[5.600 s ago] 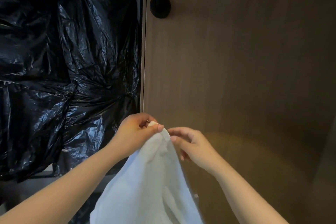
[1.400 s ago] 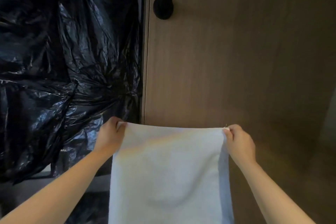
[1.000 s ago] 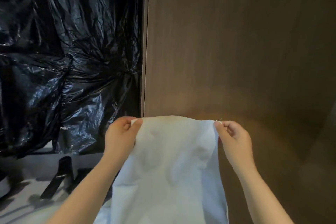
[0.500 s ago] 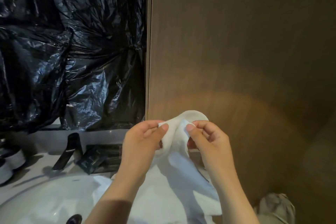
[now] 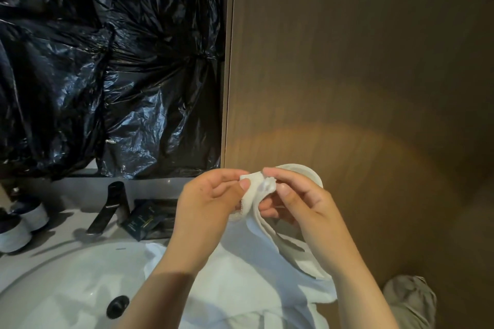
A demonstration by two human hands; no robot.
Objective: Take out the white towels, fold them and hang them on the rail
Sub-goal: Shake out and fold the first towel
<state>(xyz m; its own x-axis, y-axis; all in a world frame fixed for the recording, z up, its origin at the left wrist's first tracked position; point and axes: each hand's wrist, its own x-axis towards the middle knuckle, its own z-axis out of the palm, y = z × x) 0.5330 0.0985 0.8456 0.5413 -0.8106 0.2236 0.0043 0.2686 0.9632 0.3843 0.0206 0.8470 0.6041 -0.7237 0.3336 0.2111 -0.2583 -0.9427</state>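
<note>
A white towel (image 5: 256, 283) hangs doubled over from both my hands, its lower part draped over the right edge of the sink. My left hand (image 5: 211, 205) pinches one top corner between thumb and fingers. My right hand (image 5: 299, 203) pinches the other corner right beside it, so the two corners meet in front of the wooden panel. A loop of the folded edge curves up behind my right hand. The rail is out of view.
A white round sink (image 5: 66, 283) with a dark drain (image 5: 117, 306) lies at the lower left. A black faucet (image 5: 108, 207), dark sachets (image 5: 145, 222) and two white-and-dark jars (image 5: 22, 224) stand behind it. Black plastic sheeting (image 5: 107, 61) covers the wall at left; a brown wooden panel (image 5: 361, 61) fills the right.
The towel was held spread wide by its top corners. My hands have come together, bringing the two corners to meet, and the view has dropped to show the sink.
</note>
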